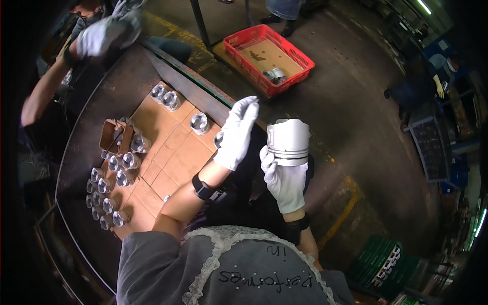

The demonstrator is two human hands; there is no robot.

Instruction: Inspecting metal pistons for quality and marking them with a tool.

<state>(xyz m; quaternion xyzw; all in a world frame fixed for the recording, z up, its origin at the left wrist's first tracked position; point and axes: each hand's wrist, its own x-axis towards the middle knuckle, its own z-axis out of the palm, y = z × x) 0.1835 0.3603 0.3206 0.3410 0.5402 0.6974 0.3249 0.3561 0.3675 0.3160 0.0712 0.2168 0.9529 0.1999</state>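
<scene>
My right hand (285,184), in a white glove, holds a silver engine piston (288,138) from below. The piston is roughly upright, its ring grooves toward my palm and its notched edge on top. To its left my left hand (238,133), also gloved in white, is raised with the fingers stretched out; it appears to hold nothing and is apart from the held piston. Partly hidden behind my left hand, another piston (218,139) sits at the edge of the cardboard sheet (175,157). A single piston (200,123) stands farther back on that sheet.
Several pistons (122,218) stand along the table's left side near a small cardboard box (116,137). On the floor ahead, a red crate (303,71) contains a few pistons. A co-worker's gloved hands (104,39) are at the far left. Green crates (378,267) stand at the lower right.
</scene>
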